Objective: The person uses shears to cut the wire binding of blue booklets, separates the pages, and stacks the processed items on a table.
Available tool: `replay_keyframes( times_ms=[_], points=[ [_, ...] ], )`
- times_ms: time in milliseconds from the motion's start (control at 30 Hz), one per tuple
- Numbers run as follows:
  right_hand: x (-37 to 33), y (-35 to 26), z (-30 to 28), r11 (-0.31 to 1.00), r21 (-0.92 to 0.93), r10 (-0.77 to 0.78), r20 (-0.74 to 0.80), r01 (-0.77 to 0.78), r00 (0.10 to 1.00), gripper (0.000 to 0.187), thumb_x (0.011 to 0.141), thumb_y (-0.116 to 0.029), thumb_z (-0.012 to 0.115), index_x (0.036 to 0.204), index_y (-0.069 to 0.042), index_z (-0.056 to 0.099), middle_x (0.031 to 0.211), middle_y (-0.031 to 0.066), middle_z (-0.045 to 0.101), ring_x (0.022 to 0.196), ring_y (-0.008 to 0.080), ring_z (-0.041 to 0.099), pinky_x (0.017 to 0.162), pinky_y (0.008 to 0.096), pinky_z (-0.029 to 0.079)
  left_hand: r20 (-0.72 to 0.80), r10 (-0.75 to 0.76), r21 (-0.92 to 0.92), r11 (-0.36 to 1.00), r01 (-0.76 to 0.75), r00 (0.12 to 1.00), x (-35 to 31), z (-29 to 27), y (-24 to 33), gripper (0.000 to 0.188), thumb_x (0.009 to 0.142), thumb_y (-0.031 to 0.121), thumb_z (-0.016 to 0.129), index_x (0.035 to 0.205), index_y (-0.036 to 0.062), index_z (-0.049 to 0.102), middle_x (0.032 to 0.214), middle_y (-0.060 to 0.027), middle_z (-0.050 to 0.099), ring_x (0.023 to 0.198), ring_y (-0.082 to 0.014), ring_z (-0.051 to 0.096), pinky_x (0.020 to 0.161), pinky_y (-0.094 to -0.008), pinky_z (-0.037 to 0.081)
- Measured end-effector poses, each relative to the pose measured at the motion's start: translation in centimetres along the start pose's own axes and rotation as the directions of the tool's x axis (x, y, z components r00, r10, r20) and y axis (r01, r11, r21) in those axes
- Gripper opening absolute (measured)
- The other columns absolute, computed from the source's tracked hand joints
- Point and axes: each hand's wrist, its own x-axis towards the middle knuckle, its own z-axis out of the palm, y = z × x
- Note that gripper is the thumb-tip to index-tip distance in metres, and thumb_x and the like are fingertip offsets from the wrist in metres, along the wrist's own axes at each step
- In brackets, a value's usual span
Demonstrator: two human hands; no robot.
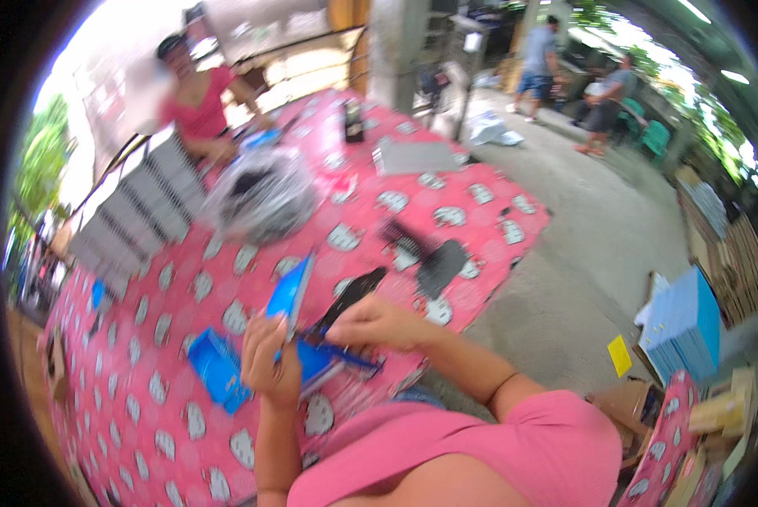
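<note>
My left hand [271,362] is closed, its fingers pinching a blue folded sheet [291,287] with a pale edge that stands up tilted from the grip. Close beside it, my right hand [381,324] is closed in a pinch; what lies between its fingertips is too small and blurred to name. A dark, narrow strip [355,289] extends just beyond the right fingers, and I cannot tell if they hold it. Below the hands is another blue piece [313,362], partly covered by them. Left of my left hand, a separate blue piece [218,370] lies on the table.
A pink patterned cloth [185,460] covers the table. On it are dark grey pieces [441,269], a clear plastic bag [265,198], a row of grey-white stacks [142,211] and a grey flat panel [419,157]. A co-worker [203,106] sits across. Blue stacked sheets [681,328] stand at right.
</note>
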Motion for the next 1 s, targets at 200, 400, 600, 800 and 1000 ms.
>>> replay_keyframes(
  times_ms=[200, 400, 600, 800, 1000],
  points=[
    [0.9, 3.5, 0.8, 0.98, -0.025, -0.187, 0.191, 0.195, 0.964, 0.044, 0.091, -0.036, 0.054, 0.118, -0.002, 0.054, 0.086, 0.0005, 0.059, 0.081, 0.0085, 0.054, 0.07, 0.0237, 0.045, 0.044, -0.007, 0.037, 0.999, 0.006, 0.999, -1.3, -1.0, -0.1, 0.019, 0.068, -0.014, 0.062, 0.083, -0.0023, 0.062, 0.085, -0.0152, 0.063, 0.083, -0.0311, 0.062, 0.083, -0.045, 0.048],
    [-0.2, 7.9, -1.0, 0.934, -0.224, -0.283, 0.012, 0.278, 0.959, 0.046, 0.094, -0.027, 0.051, 0.13, -0.001, 0.039, 0.11, 0.0087, 0.051, 0.085, 0.0125, 0.055, 0.078, 0.0289, 0.045, 0.164, -0.074, 0.113, 0.992, 0.056, 0.984, -5.7, -3.8, 0.5, 0.014, 0.07, -0.011, 0.06, 0.079, -0.0004, 0.058, 0.095, -0.0154, 0.063, 0.091, -0.0333, 0.06, 0.08, -0.0444, 0.047],
    [0.5, 10.1, -1.8, 0.93, -0.356, -0.125, -0.058, 0.096, 0.99, 0.041, 0.093, -0.031, 0.05, 0.121, -0.001, 0.045, 0.101, 0.0134, 0.05, 0.081, 0.0194, 0.056, 0.076, 0.0336, 0.046, 0.653, -0.297, 0.209, 0.955, 0.211, 0.696, -10.3, -3.6, 1.7, 0.046, 0.061, 0.002, 0.066, 0.104, 0.0042, 0.049, 0.126, -0.0197, 0.049, 0.101, -0.0361, 0.051, 0.087, -0.0455, 0.038],
    [1.9, 12.2, -3.0, 0.737, -0.655, -0.297, -0.087, 0.171, 0.951, 0.044, 0.091, -0.039, 0.051, 0.114, -0.002, 0.049, 0.103, 0.0182, 0.051, 0.095, 0.0319, 0.054, 0.081, 0.0393, 0.044, 0.856, -0.439, 0.435, 0.897, 0.077, 0.274, -4.8, -1.8, 3.4, 0.081, 0.058, 0.007, 0.071, 0.131, 0.0041, 0.036, 0.145, -0.0181, 0.024, 0.131, -0.0363, 0.026, 0.104, -0.0547, 0.019],
    [2.8, 10.7, -2.9, 0.681, -0.705, -0.3, -0.022, 0.198, 0.954, 0.049, 0.088, -0.043, 0.052, 0.112, -0.001, 0.049, 0.103, 0.0188, 0.052, 0.096, 0.0338, 0.054, 0.081, 0.0409, 0.043, 0.755, -0.486, 0.551, 0.834, -0.024, 0.44, -8.9, -1.5, 0.4, 0.099, 0.053, 0.015, 0.077, 0.139, 0.0074, 0.028, 0.148, -0.0182, 0.017, 0.136, -0.0367, 0.017, 0.106, -0.0571, 0.013]
  ],
)
